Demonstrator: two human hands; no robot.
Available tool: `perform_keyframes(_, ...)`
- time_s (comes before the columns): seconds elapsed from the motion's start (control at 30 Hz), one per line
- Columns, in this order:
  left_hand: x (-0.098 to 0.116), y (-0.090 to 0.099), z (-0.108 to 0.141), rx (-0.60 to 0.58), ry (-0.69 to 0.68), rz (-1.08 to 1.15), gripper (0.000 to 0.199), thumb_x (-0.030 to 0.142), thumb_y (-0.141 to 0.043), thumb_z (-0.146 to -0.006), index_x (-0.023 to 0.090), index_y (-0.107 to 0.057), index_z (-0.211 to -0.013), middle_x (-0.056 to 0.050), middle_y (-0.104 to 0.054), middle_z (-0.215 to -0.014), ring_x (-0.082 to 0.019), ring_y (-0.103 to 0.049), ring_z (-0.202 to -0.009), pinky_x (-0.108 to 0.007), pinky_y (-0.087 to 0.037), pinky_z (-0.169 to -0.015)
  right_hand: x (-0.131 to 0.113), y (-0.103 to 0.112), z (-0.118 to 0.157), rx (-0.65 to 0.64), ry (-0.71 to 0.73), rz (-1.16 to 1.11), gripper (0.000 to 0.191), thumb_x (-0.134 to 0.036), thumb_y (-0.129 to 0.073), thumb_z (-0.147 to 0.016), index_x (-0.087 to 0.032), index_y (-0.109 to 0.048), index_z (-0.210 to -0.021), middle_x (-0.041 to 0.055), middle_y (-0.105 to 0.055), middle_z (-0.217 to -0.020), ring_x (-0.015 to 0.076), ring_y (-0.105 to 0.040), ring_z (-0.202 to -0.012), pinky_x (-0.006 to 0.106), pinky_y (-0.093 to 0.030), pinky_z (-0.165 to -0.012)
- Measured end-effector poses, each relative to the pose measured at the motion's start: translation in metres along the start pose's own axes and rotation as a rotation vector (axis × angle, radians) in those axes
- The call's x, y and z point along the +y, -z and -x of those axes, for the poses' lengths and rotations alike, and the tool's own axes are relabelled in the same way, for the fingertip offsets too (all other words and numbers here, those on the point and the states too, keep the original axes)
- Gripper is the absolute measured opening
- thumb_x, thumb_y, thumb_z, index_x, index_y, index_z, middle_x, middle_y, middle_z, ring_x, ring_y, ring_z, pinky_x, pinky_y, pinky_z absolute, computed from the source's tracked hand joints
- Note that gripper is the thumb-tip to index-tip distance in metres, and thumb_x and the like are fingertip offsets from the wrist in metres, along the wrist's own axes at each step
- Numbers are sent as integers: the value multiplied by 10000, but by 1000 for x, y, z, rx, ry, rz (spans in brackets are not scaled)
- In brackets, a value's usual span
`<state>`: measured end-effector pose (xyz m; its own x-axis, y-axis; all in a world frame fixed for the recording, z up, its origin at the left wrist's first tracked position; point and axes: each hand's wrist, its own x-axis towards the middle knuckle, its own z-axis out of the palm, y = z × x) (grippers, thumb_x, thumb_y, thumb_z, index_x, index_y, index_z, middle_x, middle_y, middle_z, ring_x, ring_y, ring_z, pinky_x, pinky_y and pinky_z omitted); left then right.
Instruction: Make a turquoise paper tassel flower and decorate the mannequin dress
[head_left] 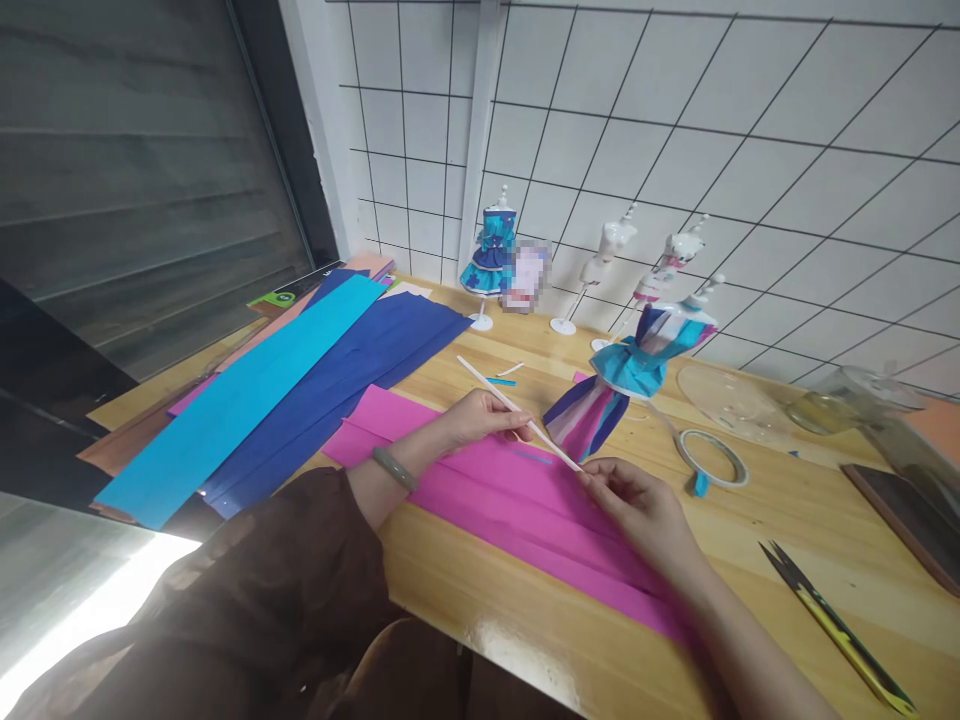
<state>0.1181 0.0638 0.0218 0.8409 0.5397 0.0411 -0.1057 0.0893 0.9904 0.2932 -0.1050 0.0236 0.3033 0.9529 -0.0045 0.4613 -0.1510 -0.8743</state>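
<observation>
L. hand [480,418]: fingers closed, pinching a narrow, straight white strip, paper-like [553,446], partway along its length; R. hand [637,500]: fingertips gripping the same strip at its lower R. end. Strip lies diagonally between the two hands, its free end pointing up & L., above a broad, creased magenta sheet, prob. crepe paper [472,495]. A thin blue sliver [534,457] lies on that sheet, between the hands. L. wrist wears a rounded grey-green bangle [395,468], w/ a loose brown cloth sleeve [285,540] behind it. To the L., a long, flat bright-blue sheet [240,400] overlaps a wider dark-blue sheet [367,375]. Beyond the R. hand, a small white dress form [697,305] bears a blue, white, purple & pink dress [634,365]; just R. of it, a white ring-shaped tape roll [739,470] w/ a small blue tab [700,485]. Far R.: black-and-yellow metal snips [836,625], blades apart. All on a pale, glossy wooden worktop [442,565], backed by a white wall w/ black grid lines [600,60].
</observation>
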Motion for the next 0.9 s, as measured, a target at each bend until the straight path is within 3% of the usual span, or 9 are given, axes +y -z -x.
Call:
perform_keyframes(0.3, 0, 0, 0, 94, 4, -34, 331, 420, -655, -675, 91, -693, -677, -86, -670, -685, -120, -576, -639, -241, -447, -647, -11, 1, 0, -73, -32, -141, 321, -459, -611, -733, -157, -597, -842, 23, -596, -622, 127, -540, -572, 247, -429, -563)
perform_keyframes(0.5, 1, -2, 0, 96, 0, -73, 362, 449, -640, -673, 89, -678, -649, -76, -664, -665, -120, -573, -632, -247, -443, -655, -15, 1, 1, -145, -60, -236, 358, -455, -644, -706, -150, -600, -888, 37, -631, -619, 147, -584, -564, 285, -477, -585)
perform_keyframes(0.7, -1, -13, 3, 9, -1, -109, 366, 450, -620, -690, 89, -679, -702, -66, -659, -670, -121, -578, -636, -230, -439, -626, -17, -5, 2, -204, -55, -235, 405, -437, -636, -723, -154, -587, -1009, 56, -672, -732, 184, -632, -691, 354, -494, -722)
perform_keyframes(0.9, -2, -26, 6, -89, -5, -156, 343, 434, -609, -710, 97, -675, -714, -51, -649, -663, -114, -567, -639, -217, -426, -615, -14, -12, 3, -198, -62, -223, 354, -426, -619, -741, -154, -604, -966, 14, -624, -641, 127, -576, -570, 262, -469, -569)
